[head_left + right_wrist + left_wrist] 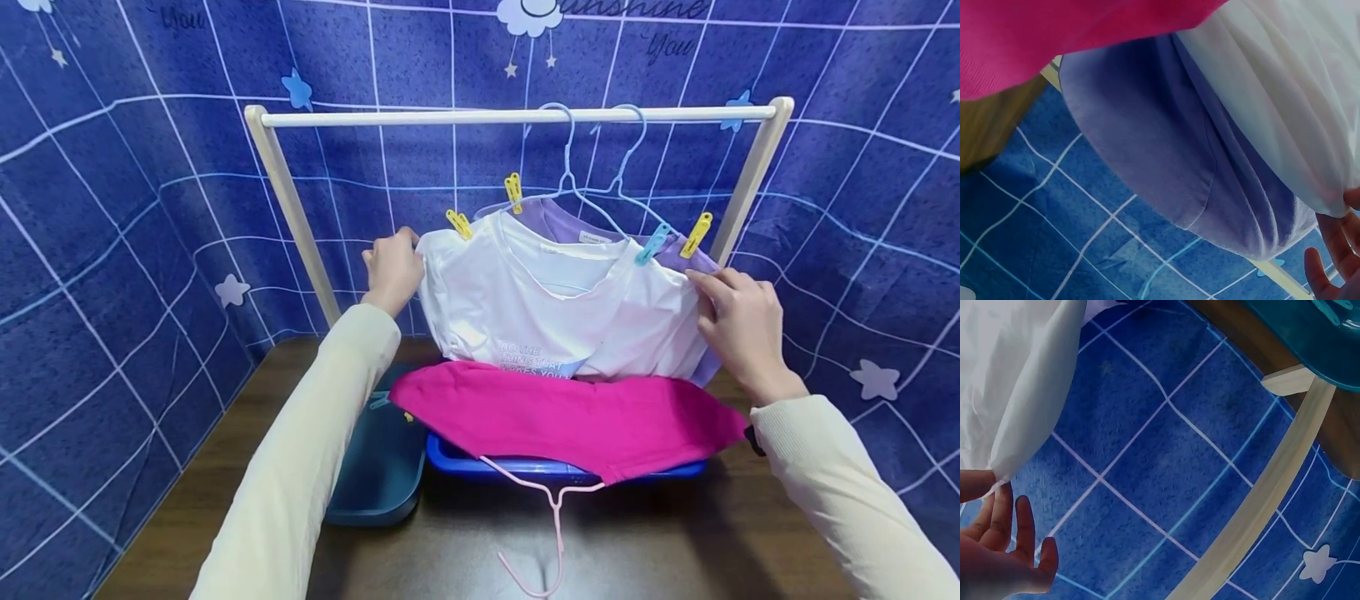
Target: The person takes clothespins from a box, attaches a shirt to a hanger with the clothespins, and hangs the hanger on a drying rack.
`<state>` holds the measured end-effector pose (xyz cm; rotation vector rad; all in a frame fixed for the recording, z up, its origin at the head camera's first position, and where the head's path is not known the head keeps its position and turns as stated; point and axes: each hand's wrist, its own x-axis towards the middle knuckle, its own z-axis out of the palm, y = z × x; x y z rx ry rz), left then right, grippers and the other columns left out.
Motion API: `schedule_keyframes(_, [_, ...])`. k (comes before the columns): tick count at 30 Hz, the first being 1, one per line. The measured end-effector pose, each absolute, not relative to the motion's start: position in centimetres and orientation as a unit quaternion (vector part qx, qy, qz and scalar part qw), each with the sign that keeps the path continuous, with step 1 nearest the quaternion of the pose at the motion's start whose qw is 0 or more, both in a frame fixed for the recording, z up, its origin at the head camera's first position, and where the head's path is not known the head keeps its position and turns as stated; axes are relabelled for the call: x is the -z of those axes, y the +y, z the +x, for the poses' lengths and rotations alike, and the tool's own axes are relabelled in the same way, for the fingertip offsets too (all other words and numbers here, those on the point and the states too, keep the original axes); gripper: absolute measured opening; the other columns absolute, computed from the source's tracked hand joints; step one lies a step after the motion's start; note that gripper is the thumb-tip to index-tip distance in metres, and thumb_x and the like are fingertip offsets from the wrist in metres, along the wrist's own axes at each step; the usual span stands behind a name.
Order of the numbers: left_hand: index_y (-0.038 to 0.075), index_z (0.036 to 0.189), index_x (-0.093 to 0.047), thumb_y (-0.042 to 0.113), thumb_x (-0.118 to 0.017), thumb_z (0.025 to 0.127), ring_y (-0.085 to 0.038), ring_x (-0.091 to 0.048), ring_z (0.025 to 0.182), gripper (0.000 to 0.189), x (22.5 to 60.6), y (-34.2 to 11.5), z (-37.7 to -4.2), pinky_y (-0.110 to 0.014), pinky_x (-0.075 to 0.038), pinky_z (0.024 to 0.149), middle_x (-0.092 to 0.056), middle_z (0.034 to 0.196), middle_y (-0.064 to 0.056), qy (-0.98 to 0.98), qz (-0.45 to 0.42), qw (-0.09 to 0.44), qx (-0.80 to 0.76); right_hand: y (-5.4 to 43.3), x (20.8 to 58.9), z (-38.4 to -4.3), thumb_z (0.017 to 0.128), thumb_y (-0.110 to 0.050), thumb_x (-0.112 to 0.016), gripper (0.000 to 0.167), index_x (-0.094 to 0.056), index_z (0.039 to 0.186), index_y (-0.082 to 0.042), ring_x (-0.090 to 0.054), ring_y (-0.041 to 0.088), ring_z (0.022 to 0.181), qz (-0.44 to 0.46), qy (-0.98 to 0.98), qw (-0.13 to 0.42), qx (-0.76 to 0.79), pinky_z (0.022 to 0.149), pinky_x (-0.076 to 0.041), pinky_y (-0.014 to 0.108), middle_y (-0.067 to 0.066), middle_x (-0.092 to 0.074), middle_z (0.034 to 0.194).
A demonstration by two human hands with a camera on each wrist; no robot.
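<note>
A white T-shirt (480,308) with printed lettering hangs on a light blue hanger (567,167) from the rack's bar. My left hand (395,271) pinches its sleeve edge at the left, between thumb and fingers in the left wrist view. On the other side my right hand (742,329) pinches the opposite sleeve; the right wrist view shows fingertips on the white cloth (1297,125). A yellow clothespin (459,224) and a blue clothespin (652,244) clip the white shirt's shoulders. Behind it hangs a purple shirt (562,218), partly hidden, with yellow clothespins (697,235).
The rack has a white bar (420,118) and wooden posts (292,208). In front, a magenta garment (540,412) with a pink hanger (555,508) lies over a blue basket (487,467). A teal tray (375,475) holding clothespins stands to its left on the wooden table (465,550).
</note>
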<state>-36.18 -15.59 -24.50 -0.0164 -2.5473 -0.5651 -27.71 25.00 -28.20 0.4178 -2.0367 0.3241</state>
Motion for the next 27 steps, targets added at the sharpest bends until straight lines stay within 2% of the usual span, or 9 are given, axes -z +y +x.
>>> schedule_keyframes(8, [0.004, 0.114, -0.054, 0.009, -0.052, 0.085, -0.037, -0.050, 0.111, 0.030, 25.3, -15.4, -36.2, -0.050, -0.028, 0.092, -0.062, 0.113, -0.017, -0.949, -0.010, 0.237, 0.209, 25.1, 28.6, -27.5, 0.080, 0.001, -0.054, 0.022, -0.066, 0.098, 0.000, -0.055, 0.039, 0.079, 0.181, -0.830, 0.505, -0.154, 0.068, -0.036, 0.050, 0.020, -0.062, 0.085])
schedule_keyframes(16, [0.004, 0.113, -0.056, 0.012, -0.052, 0.086, -0.038, -0.049, 0.110, 0.028, 26.2, -16.2, -35.3, -0.051, -0.027, 0.091, -0.062, 0.110, -0.018, -0.952, -0.018, 0.232, 0.199, 25.6, 29.0, -26.6, 0.078, 0.000, -0.054, 0.025, -0.063, 0.101, 0.002, -0.053, 0.039, 0.085, 0.178, -0.826, 0.511, -0.158, 0.068, -0.035, 0.051, 0.021, -0.061, 0.093])
schedule_keyframes(27, [0.003, 0.106, -0.058, 0.017, -0.052, 0.088, -0.040, -0.051, 0.101, 0.024, 28.0, -18.5, -33.5, -0.052, -0.030, 0.085, -0.064, 0.103, -0.019, -0.961, -0.043, 0.229, 0.148, 26.3, 30.6, -24.6, 0.078, -0.003, -0.052, 0.024, -0.062, 0.098, 0.004, -0.052, 0.036, 0.081, 0.198, -0.838, 0.490, -0.134, 0.069, -0.035, 0.049, 0.020, -0.060, 0.092])
